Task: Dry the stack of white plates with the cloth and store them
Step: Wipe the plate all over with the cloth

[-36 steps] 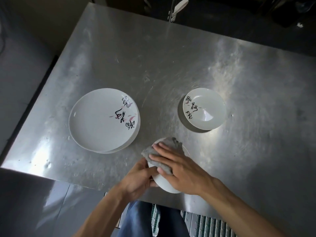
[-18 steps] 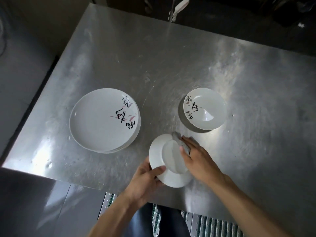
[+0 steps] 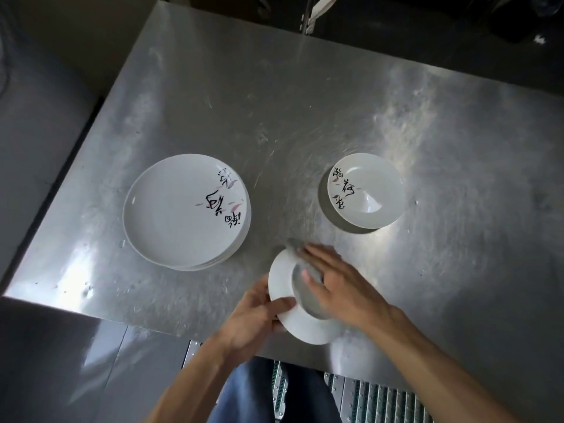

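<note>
Steel table (image 3: 305, 102): plate stack (image 3: 171, 215) left, small dish (image 3: 375, 206) right, well apart.

The room is dim; light from the upper right puts hazy glare on the steel table (image 3: 290, 102), strongest at its near left corner. The bowl (image 3: 366, 190) casts a dark shadow leftward. The left hand (image 3: 253, 312), right hand (image 3: 341, 288) and cloth (image 3: 295, 251) at the plate (image 3: 305, 328) are motion-blurred. Table edges bow slightly.
</note>
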Action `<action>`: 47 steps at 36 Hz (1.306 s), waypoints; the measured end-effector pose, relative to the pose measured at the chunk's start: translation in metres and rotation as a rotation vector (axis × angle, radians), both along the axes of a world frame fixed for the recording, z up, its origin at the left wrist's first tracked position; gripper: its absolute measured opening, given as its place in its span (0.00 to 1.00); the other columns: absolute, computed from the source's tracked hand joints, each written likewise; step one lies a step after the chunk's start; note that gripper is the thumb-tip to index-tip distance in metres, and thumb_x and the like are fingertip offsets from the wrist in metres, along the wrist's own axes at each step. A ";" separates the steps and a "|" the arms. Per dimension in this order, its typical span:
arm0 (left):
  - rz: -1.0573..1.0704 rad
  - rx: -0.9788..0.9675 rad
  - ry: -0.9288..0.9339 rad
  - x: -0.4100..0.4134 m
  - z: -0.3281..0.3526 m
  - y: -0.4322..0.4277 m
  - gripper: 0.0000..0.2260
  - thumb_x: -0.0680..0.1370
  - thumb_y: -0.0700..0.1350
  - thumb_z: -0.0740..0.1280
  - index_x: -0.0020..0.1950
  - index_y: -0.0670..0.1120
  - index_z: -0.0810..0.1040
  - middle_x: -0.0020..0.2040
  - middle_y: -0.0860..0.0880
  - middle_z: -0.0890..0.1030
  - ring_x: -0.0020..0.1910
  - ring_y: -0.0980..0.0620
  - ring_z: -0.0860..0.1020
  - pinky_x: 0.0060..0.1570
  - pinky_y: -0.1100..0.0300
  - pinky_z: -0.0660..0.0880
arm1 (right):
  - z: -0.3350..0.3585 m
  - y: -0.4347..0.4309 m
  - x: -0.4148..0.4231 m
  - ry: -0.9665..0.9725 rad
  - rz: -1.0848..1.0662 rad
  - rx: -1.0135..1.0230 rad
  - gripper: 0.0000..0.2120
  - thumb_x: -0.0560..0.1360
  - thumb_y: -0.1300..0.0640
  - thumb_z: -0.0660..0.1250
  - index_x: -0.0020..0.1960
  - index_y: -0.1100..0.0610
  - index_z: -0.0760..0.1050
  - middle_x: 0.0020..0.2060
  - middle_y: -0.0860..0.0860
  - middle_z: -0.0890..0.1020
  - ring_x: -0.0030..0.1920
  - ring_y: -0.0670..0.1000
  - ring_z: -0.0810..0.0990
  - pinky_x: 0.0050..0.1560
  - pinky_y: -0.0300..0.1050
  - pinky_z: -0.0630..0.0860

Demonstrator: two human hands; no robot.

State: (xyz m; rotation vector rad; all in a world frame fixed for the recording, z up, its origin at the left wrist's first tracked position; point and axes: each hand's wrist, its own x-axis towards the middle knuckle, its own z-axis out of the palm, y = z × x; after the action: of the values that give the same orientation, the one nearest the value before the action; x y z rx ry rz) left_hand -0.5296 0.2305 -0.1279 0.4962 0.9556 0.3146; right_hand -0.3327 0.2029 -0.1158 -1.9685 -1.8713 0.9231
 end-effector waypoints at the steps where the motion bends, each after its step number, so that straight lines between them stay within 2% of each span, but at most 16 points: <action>1: -0.022 0.015 -0.002 0.001 0.000 -0.001 0.23 0.73 0.37 0.73 0.67 0.42 0.75 0.58 0.39 0.84 0.55 0.42 0.84 0.48 0.50 0.82 | 0.000 -0.004 -0.006 0.004 0.134 0.040 0.22 0.84 0.51 0.59 0.76 0.54 0.68 0.78 0.50 0.65 0.78 0.50 0.61 0.78 0.50 0.57; 4: -0.049 0.031 0.001 0.002 0.000 -0.003 0.23 0.73 0.37 0.71 0.67 0.36 0.73 0.57 0.37 0.84 0.54 0.42 0.84 0.50 0.49 0.82 | -0.002 -0.013 -0.012 0.056 0.372 0.119 0.21 0.84 0.51 0.59 0.75 0.54 0.70 0.78 0.50 0.65 0.79 0.49 0.60 0.79 0.52 0.58; 7: -0.085 0.015 -0.026 0.003 0.002 -0.002 0.23 0.74 0.39 0.73 0.68 0.44 0.77 0.62 0.38 0.82 0.58 0.40 0.82 0.51 0.47 0.83 | -0.004 -0.004 0.002 0.046 -0.057 -0.011 0.22 0.84 0.49 0.58 0.77 0.49 0.66 0.78 0.45 0.65 0.78 0.47 0.61 0.76 0.48 0.62; 8: -0.083 0.005 -0.032 0.004 0.002 -0.003 0.22 0.74 0.39 0.74 0.68 0.46 0.78 0.62 0.38 0.83 0.58 0.40 0.83 0.49 0.48 0.83 | -0.004 -0.004 0.003 0.029 -0.085 -0.033 0.23 0.84 0.48 0.56 0.78 0.49 0.65 0.78 0.44 0.63 0.78 0.46 0.60 0.77 0.47 0.60; 13: -0.102 0.028 0.003 0.005 0.001 -0.006 0.16 0.71 0.41 0.75 0.58 0.47 0.83 0.54 0.41 0.84 0.50 0.45 0.83 0.46 0.50 0.81 | -0.004 -0.018 -0.010 0.081 0.368 0.079 0.22 0.85 0.50 0.56 0.78 0.53 0.65 0.80 0.48 0.60 0.80 0.47 0.54 0.80 0.48 0.51; 17: 0.038 -0.028 -0.026 0.005 -0.004 -0.008 0.20 0.71 0.38 0.74 0.62 0.48 0.82 0.58 0.41 0.84 0.53 0.44 0.83 0.48 0.49 0.82 | -0.007 -0.003 0.008 0.013 -0.085 -0.120 0.23 0.85 0.48 0.55 0.80 0.45 0.61 0.78 0.46 0.64 0.79 0.46 0.60 0.77 0.48 0.59; 20: 0.197 -0.069 -0.019 0.010 -0.008 -0.015 0.24 0.73 0.34 0.72 0.69 0.44 0.75 0.64 0.36 0.80 0.59 0.39 0.81 0.60 0.39 0.76 | -0.007 -0.004 0.009 0.123 -0.311 -0.208 0.23 0.84 0.47 0.55 0.79 0.47 0.62 0.78 0.46 0.64 0.77 0.47 0.62 0.76 0.43 0.60; 23: 0.253 -0.145 -0.079 0.011 -0.007 -0.017 0.21 0.75 0.37 0.70 0.69 0.40 0.76 0.65 0.33 0.79 0.62 0.35 0.79 0.65 0.39 0.73 | -0.007 -0.018 0.000 0.162 -0.288 -0.193 0.24 0.84 0.47 0.56 0.80 0.47 0.60 0.80 0.41 0.57 0.79 0.38 0.52 0.77 0.35 0.52; 25: 0.171 -0.172 -0.076 0.007 -0.005 -0.012 0.20 0.75 0.45 0.69 0.66 0.41 0.81 0.64 0.34 0.81 0.63 0.36 0.80 0.64 0.43 0.75 | -0.004 -0.027 -0.007 0.175 -0.247 -0.140 0.24 0.84 0.48 0.57 0.80 0.48 0.61 0.80 0.39 0.54 0.78 0.35 0.49 0.78 0.37 0.51; 27: 0.098 -0.147 -0.059 0.000 -0.008 -0.007 0.24 0.73 0.45 0.70 0.69 0.40 0.77 0.65 0.33 0.79 0.64 0.35 0.78 0.65 0.41 0.73 | -0.001 -0.032 -0.016 0.159 -0.106 -0.081 0.24 0.84 0.47 0.56 0.79 0.50 0.61 0.80 0.39 0.53 0.79 0.37 0.47 0.79 0.40 0.52; 31: -0.068 -0.051 -0.052 -0.010 -0.010 -0.008 0.24 0.73 0.37 0.69 0.70 0.43 0.73 0.61 0.36 0.81 0.55 0.41 0.82 0.51 0.46 0.82 | 0.000 -0.032 -0.027 0.152 0.151 -0.009 0.23 0.85 0.49 0.58 0.78 0.52 0.64 0.80 0.46 0.59 0.80 0.44 0.51 0.79 0.45 0.54; 34: -0.109 -0.025 -0.042 -0.012 -0.008 -0.004 0.23 0.73 0.37 0.72 0.68 0.48 0.77 0.56 0.42 0.83 0.47 0.45 0.83 0.41 0.52 0.83 | -0.003 -0.024 -0.012 0.042 0.051 -0.001 0.22 0.84 0.50 0.58 0.78 0.49 0.65 0.79 0.46 0.62 0.79 0.45 0.57 0.77 0.44 0.60; 37: -0.105 -0.025 -0.029 -0.010 -0.006 0.002 0.26 0.72 0.37 0.73 0.70 0.50 0.77 0.57 0.43 0.83 0.47 0.43 0.83 0.42 0.50 0.84 | -0.006 -0.019 -0.001 0.040 -0.184 -0.096 0.22 0.85 0.48 0.56 0.79 0.45 0.62 0.79 0.44 0.61 0.79 0.43 0.57 0.76 0.37 0.57; 39: -0.127 -0.018 -0.024 -0.004 -0.004 0.003 0.25 0.72 0.36 0.72 0.69 0.47 0.76 0.56 0.42 0.83 0.49 0.43 0.84 0.42 0.50 0.83 | -0.007 -0.022 -0.012 0.000 -0.018 -0.021 0.23 0.84 0.47 0.57 0.79 0.47 0.63 0.80 0.45 0.58 0.80 0.43 0.53 0.78 0.40 0.53; 42: -0.145 0.008 0.009 0.005 -0.001 0.003 0.23 0.71 0.36 0.70 0.66 0.41 0.74 0.52 0.42 0.84 0.48 0.45 0.83 0.45 0.48 0.83 | -0.008 -0.027 -0.021 0.007 0.216 0.109 0.21 0.85 0.48 0.57 0.76 0.52 0.69 0.79 0.50 0.62 0.80 0.49 0.57 0.79 0.47 0.55; 47: -0.126 -0.016 -0.009 0.011 0.004 0.006 0.22 0.76 0.32 0.69 0.69 0.44 0.73 0.54 0.42 0.83 0.47 0.45 0.84 0.40 0.51 0.83 | -0.007 -0.017 -0.012 -0.054 -0.056 0.095 0.23 0.83 0.46 0.54 0.75 0.53 0.71 0.76 0.50 0.68 0.78 0.52 0.63 0.77 0.52 0.60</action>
State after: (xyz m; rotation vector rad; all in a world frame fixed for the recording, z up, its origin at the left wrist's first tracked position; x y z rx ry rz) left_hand -0.5181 0.2362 -0.1241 0.5373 0.9130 0.1952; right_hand -0.3446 0.1860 -0.1233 -1.9970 -1.8425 0.7591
